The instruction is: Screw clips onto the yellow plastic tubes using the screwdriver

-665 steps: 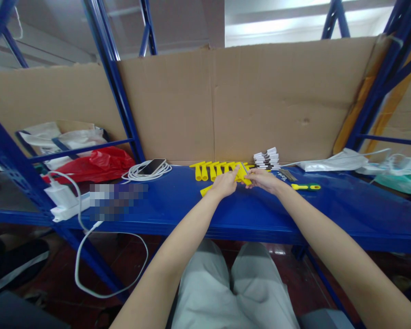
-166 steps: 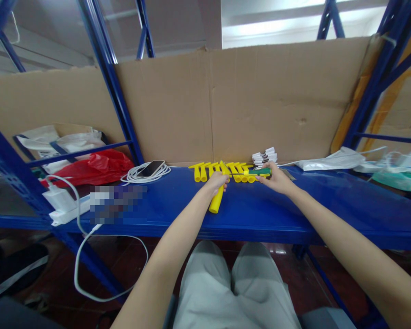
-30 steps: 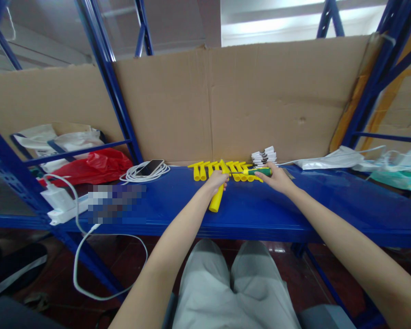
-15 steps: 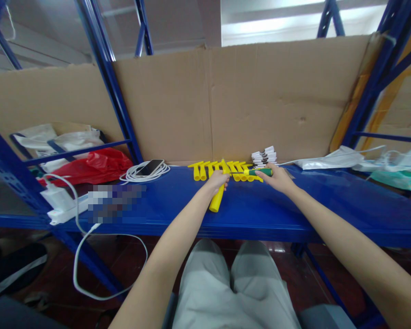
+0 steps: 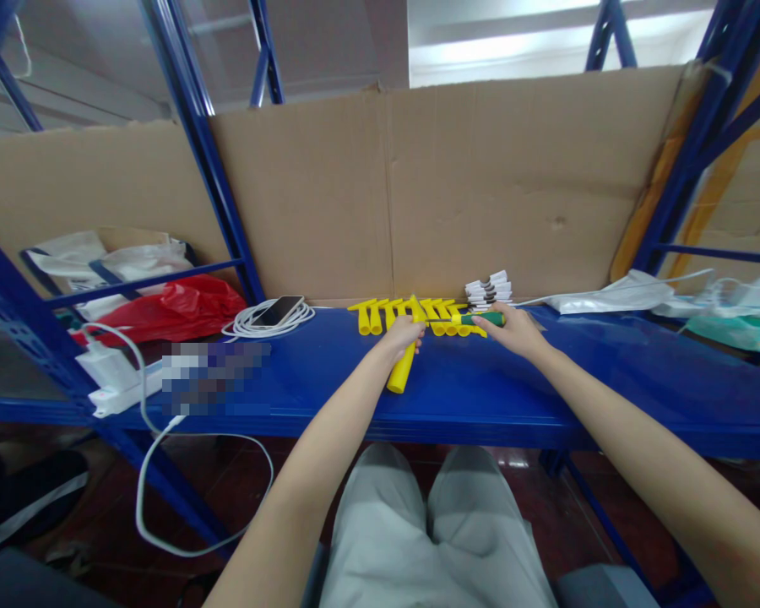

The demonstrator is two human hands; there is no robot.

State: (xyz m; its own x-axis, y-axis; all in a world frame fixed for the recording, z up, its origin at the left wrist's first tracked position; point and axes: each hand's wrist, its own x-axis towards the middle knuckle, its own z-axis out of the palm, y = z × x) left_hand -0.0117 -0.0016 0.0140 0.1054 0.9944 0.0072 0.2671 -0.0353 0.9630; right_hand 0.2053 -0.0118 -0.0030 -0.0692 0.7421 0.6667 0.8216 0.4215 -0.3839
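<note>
My left hand (image 5: 406, 335) is closed round a yellow plastic tube-shaped part (image 5: 401, 371), whose wide round end points down toward me. A screwdriver (image 5: 491, 318) with a green and yellow handle lies in the grip of my right hand (image 5: 507, 325). Its thin shaft runs level to the left, and the tip meets the yellow part near my left fingers; the exact contact is too small to make out. Behind both hands stands a row of similar yellow parts (image 5: 376, 319), some partly hidden by my left hand and the screwdriver.
White pieces (image 5: 489, 291) are stacked behind my right hand. A phone (image 5: 279, 311) rests on a coiled white cable (image 5: 244, 323) at the left, near a power strip (image 5: 117, 395). Cardboard (image 5: 469, 186) walls the back of the blue shelf (image 5: 329, 380). A silvery packet (image 5: 611, 293) lies right.
</note>
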